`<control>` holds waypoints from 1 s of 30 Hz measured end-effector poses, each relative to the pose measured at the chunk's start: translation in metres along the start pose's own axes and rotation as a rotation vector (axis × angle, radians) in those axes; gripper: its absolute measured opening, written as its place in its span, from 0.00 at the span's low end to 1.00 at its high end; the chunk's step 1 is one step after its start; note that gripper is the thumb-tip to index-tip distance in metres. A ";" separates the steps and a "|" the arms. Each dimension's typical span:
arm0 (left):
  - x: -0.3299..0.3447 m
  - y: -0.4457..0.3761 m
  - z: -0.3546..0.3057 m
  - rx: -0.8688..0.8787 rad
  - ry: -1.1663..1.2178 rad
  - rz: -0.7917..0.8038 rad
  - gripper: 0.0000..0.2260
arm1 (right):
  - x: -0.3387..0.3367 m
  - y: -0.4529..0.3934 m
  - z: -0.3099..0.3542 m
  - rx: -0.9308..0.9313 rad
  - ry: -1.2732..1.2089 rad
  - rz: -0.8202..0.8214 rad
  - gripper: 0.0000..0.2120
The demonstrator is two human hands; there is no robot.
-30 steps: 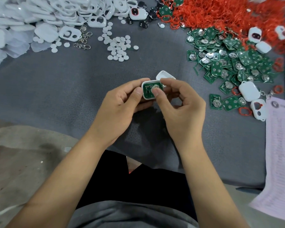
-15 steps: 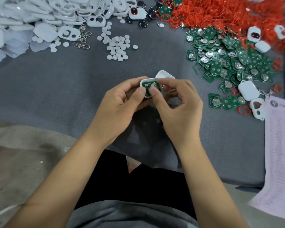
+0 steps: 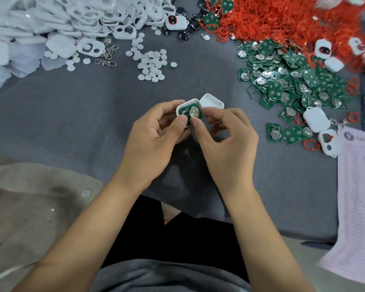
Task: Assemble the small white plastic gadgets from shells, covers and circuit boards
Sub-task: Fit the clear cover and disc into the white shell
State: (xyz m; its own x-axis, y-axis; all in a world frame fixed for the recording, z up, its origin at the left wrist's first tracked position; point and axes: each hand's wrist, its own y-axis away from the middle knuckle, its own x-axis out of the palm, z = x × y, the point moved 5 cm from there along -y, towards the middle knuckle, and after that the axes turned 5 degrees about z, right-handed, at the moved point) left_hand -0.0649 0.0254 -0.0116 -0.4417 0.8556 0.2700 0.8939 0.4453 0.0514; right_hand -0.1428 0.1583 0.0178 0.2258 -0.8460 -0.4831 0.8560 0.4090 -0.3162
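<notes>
Both hands meet above the middle of the grey cloth-covered counter [image 3: 72, 114]. The left hand [image 3: 154, 140] curls round a small white plastic shell [image 3: 180, 108] with a green circuit board [image 3: 190, 113] seated in it, thumb on its near edge. The right hand [image 3: 226, 142] pinches the shell's right side, thumb tip on the board; a white rounded cover [image 3: 211, 101] shows just behind its fingers, apparently held there too. To the right lies a heap of green circuit boards [image 3: 293, 81], with a tangle of red rings [image 3: 282, 20] beyond. White discs [image 3: 152, 64] sit further up, white shells and covers [image 3: 61, 20] are piled far left, and a printed pink sheet [image 3: 358, 197] lies far right.
</notes>
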 end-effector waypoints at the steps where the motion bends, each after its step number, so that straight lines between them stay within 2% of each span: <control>1: 0.000 0.000 0.000 -0.001 -0.008 -0.005 0.12 | 0.001 0.001 0.001 -0.012 0.017 0.002 0.08; 12: 0.001 0.001 -0.002 0.007 -0.055 -0.018 0.12 | 0.004 -0.003 -0.006 0.047 -0.025 0.054 0.09; 18: 0.000 0.002 -0.004 -0.013 0.040 0.028 0.12 | 0.003 -0.005 -0.018 0.177 -0.284 0.132 0.09; 21: -0.002 0.001 -0.003 -0.036 0.045 0.025 0.12 | -0.002 -0.007 -0.022 0.250 -0.553 0.179 0.07; 26: 0.000 0.000 0.000 -0.086 -0.145 -0.023 0.08 | -0.011 -0.011 -0.030 0.347 -0.925 0.153 0.05; 30: 0.005 0.000 -0.009 -0.090 -0.431 0.007 0.07 | -0.010 -0.011 -0.034 0.398 -0.955 0.133 0.17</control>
State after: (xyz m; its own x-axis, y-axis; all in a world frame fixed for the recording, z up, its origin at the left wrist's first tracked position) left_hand -0.0662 0.0272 -0.0015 -0.4099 0.8990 -0.1540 0.8918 0.4305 0.1393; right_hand -0.1704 0.1741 -0.0014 0.4549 -0.7921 0.4070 0.8498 0.5228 0.0676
